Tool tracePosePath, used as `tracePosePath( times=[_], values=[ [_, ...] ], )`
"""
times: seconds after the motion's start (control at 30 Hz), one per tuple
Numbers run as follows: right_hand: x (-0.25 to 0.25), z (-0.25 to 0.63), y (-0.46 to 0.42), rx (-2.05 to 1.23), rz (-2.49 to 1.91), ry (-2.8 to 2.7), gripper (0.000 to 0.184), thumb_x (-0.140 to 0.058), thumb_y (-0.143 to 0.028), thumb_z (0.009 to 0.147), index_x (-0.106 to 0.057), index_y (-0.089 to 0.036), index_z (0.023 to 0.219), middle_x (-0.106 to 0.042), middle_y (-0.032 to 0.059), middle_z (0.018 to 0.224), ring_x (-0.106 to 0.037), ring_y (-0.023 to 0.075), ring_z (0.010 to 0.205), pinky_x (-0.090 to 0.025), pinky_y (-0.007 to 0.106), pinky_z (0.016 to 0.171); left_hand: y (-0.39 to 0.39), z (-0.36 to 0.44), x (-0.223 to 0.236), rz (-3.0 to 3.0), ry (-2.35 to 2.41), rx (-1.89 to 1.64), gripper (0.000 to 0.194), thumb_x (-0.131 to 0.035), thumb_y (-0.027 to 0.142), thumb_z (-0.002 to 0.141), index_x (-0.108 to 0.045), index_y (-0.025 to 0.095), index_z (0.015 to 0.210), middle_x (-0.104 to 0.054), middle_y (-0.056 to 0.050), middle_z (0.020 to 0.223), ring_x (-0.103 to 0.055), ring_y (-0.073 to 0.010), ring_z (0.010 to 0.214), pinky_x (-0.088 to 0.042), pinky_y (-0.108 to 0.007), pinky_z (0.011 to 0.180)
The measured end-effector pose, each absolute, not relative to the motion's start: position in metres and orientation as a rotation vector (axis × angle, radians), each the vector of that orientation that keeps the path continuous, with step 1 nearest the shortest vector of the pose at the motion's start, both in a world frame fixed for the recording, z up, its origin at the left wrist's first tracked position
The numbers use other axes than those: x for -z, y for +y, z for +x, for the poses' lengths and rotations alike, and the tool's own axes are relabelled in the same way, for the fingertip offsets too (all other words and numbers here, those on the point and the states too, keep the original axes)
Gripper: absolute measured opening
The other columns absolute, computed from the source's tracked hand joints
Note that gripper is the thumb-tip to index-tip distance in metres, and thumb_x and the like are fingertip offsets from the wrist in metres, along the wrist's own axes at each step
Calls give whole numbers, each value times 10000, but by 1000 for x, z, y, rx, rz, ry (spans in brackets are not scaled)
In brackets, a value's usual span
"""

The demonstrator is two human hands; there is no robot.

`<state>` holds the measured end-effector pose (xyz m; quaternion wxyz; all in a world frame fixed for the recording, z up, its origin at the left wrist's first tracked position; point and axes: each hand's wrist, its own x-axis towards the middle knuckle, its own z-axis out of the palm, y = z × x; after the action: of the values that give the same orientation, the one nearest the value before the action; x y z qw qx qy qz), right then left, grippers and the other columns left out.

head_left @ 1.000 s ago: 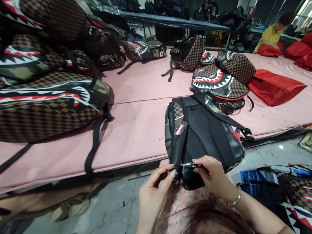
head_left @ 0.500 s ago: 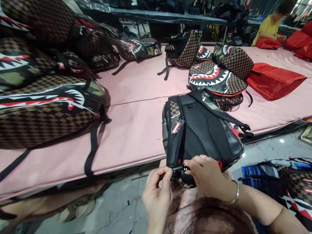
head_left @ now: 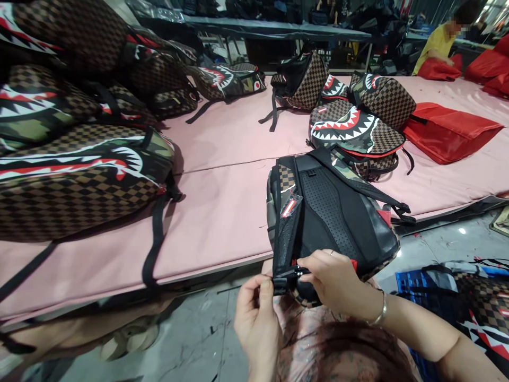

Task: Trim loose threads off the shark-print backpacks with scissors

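A black-backed backpack (head_left: pixel 334 212) lies with its padded back up at the table's near edge, its lower end toward me. At its lower left, my left hand (head_left: pixel 256 313) pinches a black strap (head_left: pixel 280 285) between thumb and fingertips. Just to the right, my right hand (head_left: pixel 334 278) is closed on the same strap near its adjuster; its fingers partly cover that part. A short stretch of strap shows between the two hands. On the left shoulder strap sits a clear-wrapped red and white tag (head_left: pixel 290 207).
Checkered backpacks with shark mouths (head_left: pixel 75 180) are heaped on the left of the pink table (head_left: pixel 222 212). Several more (head_left: pixel 353 127) lie beyond mine, beside a red bag (head_left: pixel 449 132). Another backpack (head_left: pixel 481 297) is low at right. A person in yellow (head_left: pixel 437 45) handles red cloth at the far right.
My left hand has drawn slightly left and down, and more of the strap shows between my hands. My right hand stays nearly in place. The view has shifted a little.
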<state>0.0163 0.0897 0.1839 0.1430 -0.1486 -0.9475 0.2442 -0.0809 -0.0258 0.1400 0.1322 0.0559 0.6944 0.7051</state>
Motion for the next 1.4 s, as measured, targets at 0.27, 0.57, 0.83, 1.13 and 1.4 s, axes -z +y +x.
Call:
tracePosePath(
  times=[0.27, 0.57, 0.83, 1.13, 1.4],
  values=[
    [-184, 16, 91, -701, -448, -2733, 160, -459, -209, 890, -576, -183, 996, -625, 52, 876, -537, 183, 792, -387, 283, 691, -27, -80, -137, 257, 1992, -2027, 199, -623, 384, 746, -562, 195, 766, -569, 24, 765, -511, -119, 739, -393, -224, 731],
    [-179, -8, 100, -1524, -711, -2114, 136, -529, -264, 813, -546, -183, 922, -611, -5, 807, -573, 131, 745, -439, 227, 673, -20, -79, -147, 170, 1853, -2189, 208, -601, 395, 759, -558, 197, 806, -589, 5, 839, -550, -127, 793, -430, -249, 777],
    [-184, -69, 104, -1408, -743, -2162, 21, -536, -190, 705, -527, -188, 724, -537, -46, 639, -506, 109, 588, -362, 190, 543, -10, -78, -137, 574, 2277, -1937, 673, -726, 349, 624, -431, 223, 1215, -460, -105, 1231, -482, -236, 1124, -402, -352, 942],
    [-201, -71, 118, -1348, -632, -2397, 165, -597, -321, 762, -532, -208, 864, -563, -56, 700, -515, 104, 618, -364, 191, 581, -19, -99, -138, 51, 1814, -1976, 417, -699, 372, 651, -642, 187, 1020, -683, -50, 969, -614, -212, 934, -463, -352, 876],
    [-158, -36, 124, -887, -382, -2371, 104, -502, -244, 871, -561, -164, 903, -578, 24, 787, -521, 153, 725, -405, 267, 705, -24, -119, -139, -353, 1080, -1948, 146, -605, 116, 717, -691, 135, 834, -722, -94, 863, -669, -172, 794, -530, -274, 758]
  ],
)
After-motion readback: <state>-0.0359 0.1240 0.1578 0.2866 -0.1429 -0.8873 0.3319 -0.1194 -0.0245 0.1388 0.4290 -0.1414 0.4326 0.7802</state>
